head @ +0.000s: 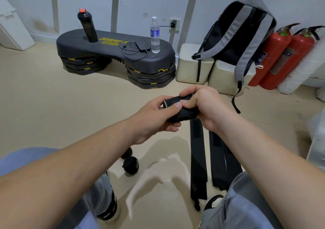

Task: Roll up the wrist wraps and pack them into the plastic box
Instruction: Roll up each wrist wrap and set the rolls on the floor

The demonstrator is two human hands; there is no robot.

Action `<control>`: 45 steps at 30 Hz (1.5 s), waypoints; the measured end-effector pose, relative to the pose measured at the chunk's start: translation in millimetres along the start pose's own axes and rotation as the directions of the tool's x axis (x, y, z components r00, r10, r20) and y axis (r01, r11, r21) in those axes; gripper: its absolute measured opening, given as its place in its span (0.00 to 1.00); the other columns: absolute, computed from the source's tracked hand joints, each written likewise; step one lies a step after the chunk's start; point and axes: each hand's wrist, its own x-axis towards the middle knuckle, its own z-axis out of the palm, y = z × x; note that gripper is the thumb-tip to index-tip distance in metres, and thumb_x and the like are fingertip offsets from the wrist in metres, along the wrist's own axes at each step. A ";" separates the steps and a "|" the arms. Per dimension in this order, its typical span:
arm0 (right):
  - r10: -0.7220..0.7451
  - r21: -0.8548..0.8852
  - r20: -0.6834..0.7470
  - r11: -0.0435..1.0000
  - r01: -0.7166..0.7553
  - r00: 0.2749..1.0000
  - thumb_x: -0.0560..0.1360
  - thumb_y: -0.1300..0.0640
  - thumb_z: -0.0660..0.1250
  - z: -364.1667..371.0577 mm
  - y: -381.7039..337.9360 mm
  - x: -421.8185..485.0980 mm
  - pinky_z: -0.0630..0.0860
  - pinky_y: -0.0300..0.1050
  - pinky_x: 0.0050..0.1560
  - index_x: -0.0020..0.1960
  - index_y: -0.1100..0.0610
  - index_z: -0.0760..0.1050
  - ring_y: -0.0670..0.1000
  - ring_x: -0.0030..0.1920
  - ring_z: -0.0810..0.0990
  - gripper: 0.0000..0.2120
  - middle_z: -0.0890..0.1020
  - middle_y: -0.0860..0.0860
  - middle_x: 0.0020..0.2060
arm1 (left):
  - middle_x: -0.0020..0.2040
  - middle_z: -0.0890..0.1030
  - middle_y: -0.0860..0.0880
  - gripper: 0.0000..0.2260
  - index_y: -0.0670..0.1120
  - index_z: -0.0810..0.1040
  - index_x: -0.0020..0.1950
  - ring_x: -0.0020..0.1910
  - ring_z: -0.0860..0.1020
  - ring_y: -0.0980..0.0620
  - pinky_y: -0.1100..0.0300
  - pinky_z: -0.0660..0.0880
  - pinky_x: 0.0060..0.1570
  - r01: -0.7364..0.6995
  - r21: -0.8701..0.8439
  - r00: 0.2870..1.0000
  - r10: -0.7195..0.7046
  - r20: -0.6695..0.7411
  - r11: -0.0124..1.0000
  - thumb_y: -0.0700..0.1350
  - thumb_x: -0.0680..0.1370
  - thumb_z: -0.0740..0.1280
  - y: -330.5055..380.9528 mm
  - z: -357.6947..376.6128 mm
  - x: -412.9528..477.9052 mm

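Wrist wrap half rolled, held in the air over mid floor, loose tail hanging down. Left grip pinched onto roll's end, right grip curled around roll. Judged soft, light, floppy, prone to unwinding; best held across the roll itself.

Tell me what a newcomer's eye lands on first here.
At centre, the left hand and right hand grip a half-rolled black wrist wrap, its tail hanging down. Two red fire extinguishers lean at the far right; a black step platform sits back left.
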 end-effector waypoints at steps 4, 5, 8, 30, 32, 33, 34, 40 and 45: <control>0.012 0.012 -0.045 1.000 -0.011 0.999 0.70 0.75 0.67 -0.2 10.5 -8.0 0.80 0.49 0.43 0.39 0.55 0.82 0.60 0.44 0.82 0.16 0.83 0.54 0.37 | 0.56 0.84 0.38 0.17 0.41 0.77 0.67 0.43 0.84 0.43 0.57 0.83 0.45 0.053 -0.019 0.999 -0.053 0.011 0.998 0.46 0.82 0.73 -2.7 0.0 0.2; 0.025 0.002 -0.051 1.000 -0.025 0.998 0.71 0.75 0.66 -1.0 15.2 -10.0 0.82 0.51 0.46 0.41 0.55 0.82 0.60 0.46 0.83 0.16 0.84 0.55 0.41 | 0.56 0.84 0.38 0.16 0.41 0.77 0.67 0.43 0.84 0.43 0.58 0.82 0.43 0.064 -0.008 0.998 -0.064 0.011 0.998 0.46 0.82 0.73 -5.6 0.8 2.2; 0.076 -0.094 -0.034 0.992 -0.079 0.997 0.76 0.70 0.66 -5.6 34.6 -12.1 0.84 0.64 0.57 0.53 0.54 0.81 0.63 0.57 0.83 0.14 0.82 0.57 0.55 | 0.55 0.83 0.38 0.11 0.42 0.78 0.63 0.41 0.83 0.42 0.57 0.81 0.40 0.075 0.072 0.997 -0.075 -0.003 0.995 0.43 0.83 0.72 -24.1 1.0 13.6; 0.590 -0.418 0.069 0.749 -0.514 0.804 0.85 0.43 0.59 68.5 266.7 131.2 0.83 0.58 0.58 0.61 0.52 0.77 0.59 0.58 0.83 0.15 0.82 0.56 0.58 | 0.52 0.81 0.47 0.11 0.47 0.76 0.59 0.51 0.80 0.44 0.48 0.81 0.53 0.396 0.568 0.909 -0.220 -0.355 0.722 0.51 0.81 0.70 -240.8 -112.8 132.0; 0.617 -0.396 0.052 0.735 -0.551 0.785 0.85 0.44 0.60 75.0 284.7 135.1 0.83 0.57 0.56 0.59 0.51 0.76 0.58 0.57 0.84 0.14 0.82 0.56 0.58 | 0.55 0.80 0.48 0.14 0.49 0.74 0.64 0.54 0.79 0.44 0.47 0.80 0.55 0.404 0.674 0.909 -0.191 -0.371 0.618 0.53 0.82 0.69 -260.6 -118.4 136.5; 0.638 -0.386 0.049 0.722 -0.574 0.769 0.85 0.44 0.60 77.2 292.5 135.7 0.84 0.56 0.56 0.60 0.52 0.76 0.58 0.57 0.84 0.14 0.82 0.55 0.57 | 0.57 0.79 0.48 0.16 0.49 0.73 0.66 0.55 0.79 0.44 0.48 0.79 0.55 0.396 0.732 0.915 -0.170 -0.366 0.555 0.55 0.82 0.68 -269.4 -121.9 138.4; 0.660 -0.378 0.048 0.707 -0.598 0.750 0.85 0.44 0.60 78.9 298.3 136.0 0.84 0.56 0.55 0.63 0.53 0.76 0.58 0.56 0.84 0.15 0.82 0.55 0.57 | 0.59 0.78 0.48 0.18 0.49 0.73 0.68 0.57 0.78 0.44 0.48 0.78 0.55 0.375 0.790 0.925 -0.149 -0.349 0.485 0.55 0.82 0.68 -277.5 -126.2 140.3; 0.732 -0.408 0.092 0.646 -0.645 0.675 0.85 0.44 0.61 76.8 312.1 144.2 0.84 0.57 0.57 0.67 0.55 0.76 0.58 0.55 0.85 0.18 0.84 0.55 0.57 | 0.65 0.76 0.46 0.20 0.48 0.71 0.74 0.60 0.76 0.42 0.52 0.65 0.51 0.232 0.970 0.972 -0.059 -0.228 0.069 0.49 0.82 0.67 -309.2 -148.3 153.9; 0.737 -0.421 0.094 0.639 -0.644 0.669 0.84 0.44 0.63 71.5 315.1 145.5 0.83 0.59 0.61 0.69 0.55 0.74 0.57 0.56 0.85 0.19 0.84 0.56 0.57 | 0.62 0.77 0.46 0.20 0.46 0.71 0.71 0.60 0.75 0.42 0.52 0.60 0.49 0.261 0.965 0.962 -0.069 -0.262 -0.032 0.47 0.80 0.68 -317.7 -151.9 152.7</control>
